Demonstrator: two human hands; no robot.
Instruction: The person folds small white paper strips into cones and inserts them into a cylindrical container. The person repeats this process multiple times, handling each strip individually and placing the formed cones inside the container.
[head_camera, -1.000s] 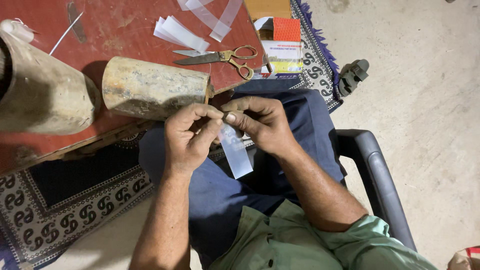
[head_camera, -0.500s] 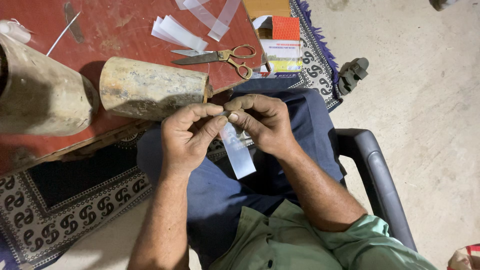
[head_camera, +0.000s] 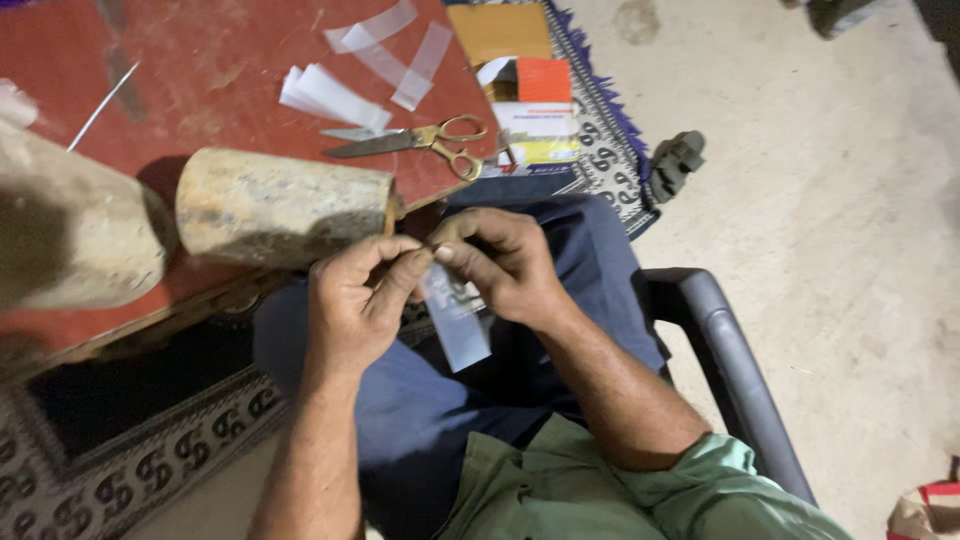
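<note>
My left hand (head_camera: 358, 300) and my right hand (head_camera: 500, 262) meet over my lap, fingertips pinched together on the top end of a clear plastic strip (head_camera: 458, 328) that hangs down between them. Whatever small piece sits between the fingertips is hidden. Just above the hands is the edge of a low red table (head_camera: 200, 70). A wooden cylinder (head_camera: 285, 205) lies on it close to my left hand. Brass-handled scissors (head_camera: 410, 140) lie farther back, next to cut white and clear strips (head_camera: 335, 95).
A larger wooden block (head_camera: 70, 230) fills the table's left side, with a thin metal rod (head_camera: 100, 105) behind it. Small cardboard boxes (head_camera: 530, 100) sit on a patterned rug (head_camera: 610, 150). A black chair arm (head_camera: 730, 370) is at my right; a sandal (head_camera: 675, 162) lies on the concrete floor.
Both hands stay pinched on the strip with only small finger movement. The view has shifted slightly, so the table and hands sit a little differently in frame.
</note>
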